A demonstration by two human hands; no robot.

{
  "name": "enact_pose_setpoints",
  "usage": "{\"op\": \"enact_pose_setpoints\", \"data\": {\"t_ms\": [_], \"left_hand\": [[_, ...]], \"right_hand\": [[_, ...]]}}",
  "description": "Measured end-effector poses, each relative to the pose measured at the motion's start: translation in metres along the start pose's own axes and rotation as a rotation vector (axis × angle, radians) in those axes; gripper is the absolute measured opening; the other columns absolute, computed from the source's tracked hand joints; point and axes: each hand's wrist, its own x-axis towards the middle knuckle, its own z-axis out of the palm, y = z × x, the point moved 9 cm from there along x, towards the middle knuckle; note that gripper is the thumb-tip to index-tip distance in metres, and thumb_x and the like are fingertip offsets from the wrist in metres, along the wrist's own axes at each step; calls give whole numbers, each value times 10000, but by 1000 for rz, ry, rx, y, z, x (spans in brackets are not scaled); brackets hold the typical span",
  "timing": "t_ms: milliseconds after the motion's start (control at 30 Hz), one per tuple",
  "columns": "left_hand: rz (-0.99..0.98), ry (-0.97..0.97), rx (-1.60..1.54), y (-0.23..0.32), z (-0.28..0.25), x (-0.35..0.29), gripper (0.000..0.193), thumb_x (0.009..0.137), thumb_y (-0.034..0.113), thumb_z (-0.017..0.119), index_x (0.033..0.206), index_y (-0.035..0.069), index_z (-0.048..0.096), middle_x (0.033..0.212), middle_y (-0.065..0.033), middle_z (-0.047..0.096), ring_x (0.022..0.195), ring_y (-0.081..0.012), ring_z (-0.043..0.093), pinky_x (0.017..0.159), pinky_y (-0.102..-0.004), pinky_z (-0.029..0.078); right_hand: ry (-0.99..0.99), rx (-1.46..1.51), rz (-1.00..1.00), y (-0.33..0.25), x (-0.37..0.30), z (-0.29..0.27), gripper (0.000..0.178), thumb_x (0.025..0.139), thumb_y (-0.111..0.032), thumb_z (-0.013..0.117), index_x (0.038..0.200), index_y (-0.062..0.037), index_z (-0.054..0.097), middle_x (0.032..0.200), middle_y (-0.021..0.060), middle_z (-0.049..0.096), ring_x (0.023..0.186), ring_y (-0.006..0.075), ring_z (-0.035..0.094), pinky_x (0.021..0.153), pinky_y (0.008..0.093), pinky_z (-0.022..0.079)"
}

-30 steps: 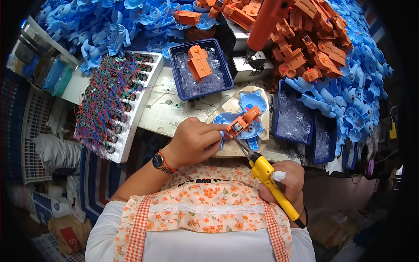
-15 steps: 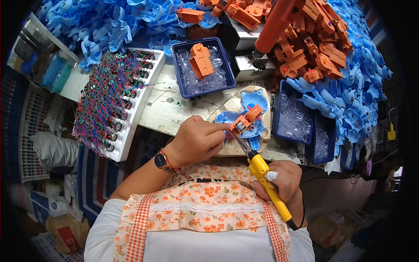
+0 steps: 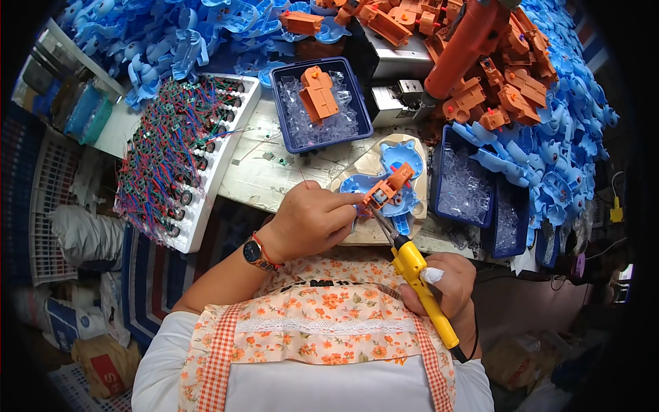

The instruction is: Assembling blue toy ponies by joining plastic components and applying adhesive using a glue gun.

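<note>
My right hand (image 3: 447, 281) is wrapped round a yellow soldering iron (image 3: 429, 295), with white wrapping on one finger. The iron's metal tip points up-left and meets the near end of an orange plastic housing (image 3: 398, 180). That housing lies tilted over a light blue plastic shell (image 3: 400, 152) set in a beige shaped holder (image 3: 368, 163). My left hand (image 3: 309, 218) is closed, its index finger and thumb pressed at the housing's left end. What else may lie under those fingertips is hidden.
Left stands a white foam tray (image 3: 226, 154) of wired circuit boards. A navy bin (image 3: 288, 141) holds clear plastic parts and an orange housing. More navy bins (image 3: 439, 199) stand right. Blue shells (image 3: 556, 137) and orange housings (image 3: 525, 89) are heaped behind. An orange-red bar (image 3: 463, 51) overhangs the bench.
The orange-red bar at the back has shifted right. The soldering iron has moved very slightly. My left hand stays in place at the housing.
</note>
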Motion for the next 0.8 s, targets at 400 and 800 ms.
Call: {"op": "enact_pose_setpoints", "data": {"t_ms": [400,800], "left_hand": [[0,-8,1,0,1,1,112,759,113,691,752,109,579,1035,-14,731,627,-142,640,597,-315,448],[2,-24,19,4,-2,6,91,768,110,682,782,114,593,1001,-6,716,630,-146,634,594,-318,444]], "right_hand": [[11,35,-10,3,-4,-2,596,717,-165,862,1134,-65,447,714,90,629,563,262,638,468,329,489],[107,80,77,14,-19,-13,604,700,-165,845,1162,-64,470,716,97,637,555,251,638,493,324,488]]}}
